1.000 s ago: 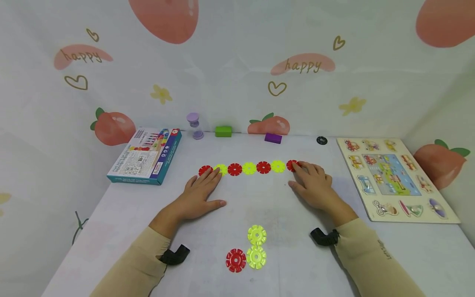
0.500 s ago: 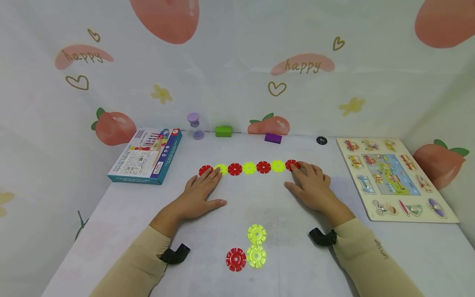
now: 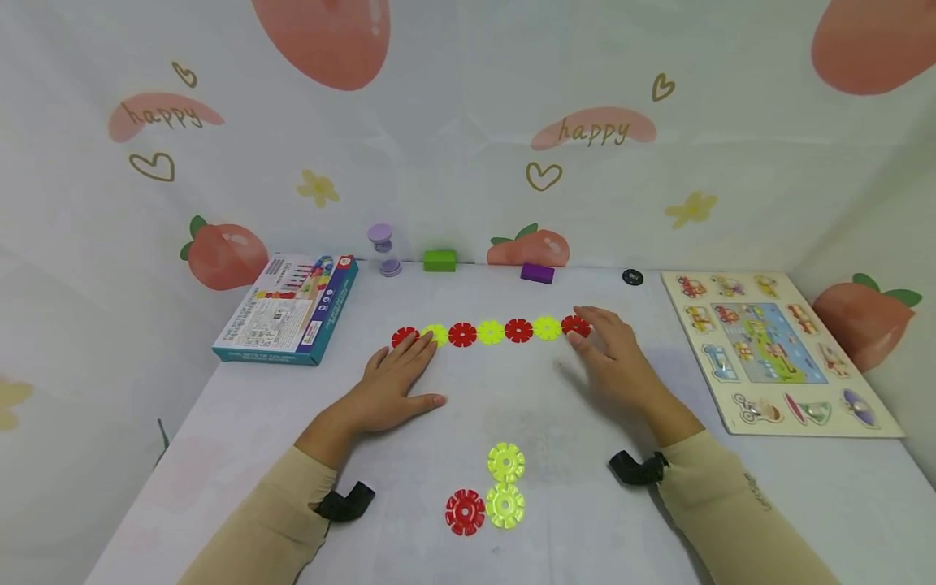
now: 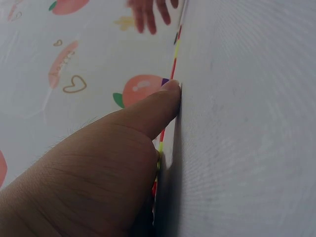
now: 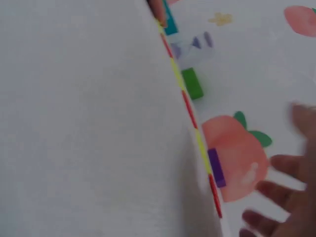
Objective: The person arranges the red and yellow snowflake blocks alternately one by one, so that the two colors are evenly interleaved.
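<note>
Row [image 3: 462, 334] of seven notched discs, alternating red and yellow, lying flat across the middle of the frame on the white table [image 3: 570, 536]. Left hand [image 3: 395, 390], left of centre: fingers extended, palm down, fingertips over the two leftmost discs, gripping nothing. Right hand [image 3: 621, 361], right of centre: fingers apart and holding nothing, raised over the rightmost disc [image 3: 575, 327]. Half a second earlier its index finger lay on that disc; it has since lifted, and the right wrist view shows a gap between hand and row. The row's place is essentially unchanged, so its right end now appears to lie unsupported by the hand, while the left end remains covered. The long axis runs left to right, rising very slightly toward the right and nearly parallel to the table's far edge; with red at both ends, neither end reads as a front. Lower centre: two yellow discs [image 3: 506, 462] stacked vertically in the frame, with a loose red disc [image 3: 465, 512] just beside the lower one.
</note>
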`<state>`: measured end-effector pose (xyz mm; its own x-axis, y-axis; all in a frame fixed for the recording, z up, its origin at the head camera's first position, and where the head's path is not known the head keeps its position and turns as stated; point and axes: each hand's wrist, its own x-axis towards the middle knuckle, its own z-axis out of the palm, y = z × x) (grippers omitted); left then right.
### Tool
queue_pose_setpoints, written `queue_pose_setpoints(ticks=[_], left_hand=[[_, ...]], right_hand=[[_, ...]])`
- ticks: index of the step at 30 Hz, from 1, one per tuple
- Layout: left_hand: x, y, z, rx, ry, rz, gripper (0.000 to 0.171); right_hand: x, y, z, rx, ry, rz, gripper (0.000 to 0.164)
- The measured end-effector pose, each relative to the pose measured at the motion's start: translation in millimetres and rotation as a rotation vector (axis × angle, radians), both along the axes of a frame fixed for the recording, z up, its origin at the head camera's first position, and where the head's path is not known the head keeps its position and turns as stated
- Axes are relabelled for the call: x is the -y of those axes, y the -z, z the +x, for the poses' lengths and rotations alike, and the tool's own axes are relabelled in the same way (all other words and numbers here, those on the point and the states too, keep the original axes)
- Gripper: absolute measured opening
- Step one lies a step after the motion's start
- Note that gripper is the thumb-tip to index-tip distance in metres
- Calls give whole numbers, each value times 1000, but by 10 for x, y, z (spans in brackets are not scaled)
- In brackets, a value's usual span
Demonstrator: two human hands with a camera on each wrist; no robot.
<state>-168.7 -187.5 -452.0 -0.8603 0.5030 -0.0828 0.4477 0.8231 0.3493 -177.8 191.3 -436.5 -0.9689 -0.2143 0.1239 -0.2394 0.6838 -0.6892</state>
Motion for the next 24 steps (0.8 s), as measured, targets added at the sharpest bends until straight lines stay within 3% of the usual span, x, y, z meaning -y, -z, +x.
queue_pose_setpoints(ticks=[3,5,8,12,17,20,24], left_hand=[[5,9,0,3,4,3,94],[7,11,-2,3,6,6,94],[8,12,-4,3,2,4,94],[9,13,-6,4,-1,3,94],[3,24,-15,2,-5,-4,94],[6,28,-20,0,-8,-10,94],[14,29,-19,-1,-7,-16,94]], right_hand=[[24,-171,66,71,-117,-295,47],[50,-265,118,119,-221,-431,44],[117,-349,194,185,-393,-554,46],[260,-366,308,267,-592,-630,53],[515,-265,450,359,-712,-578,61],[647,-161,508,416,-740,-442,66],[711,-30,534,395,-807,-235,70]])
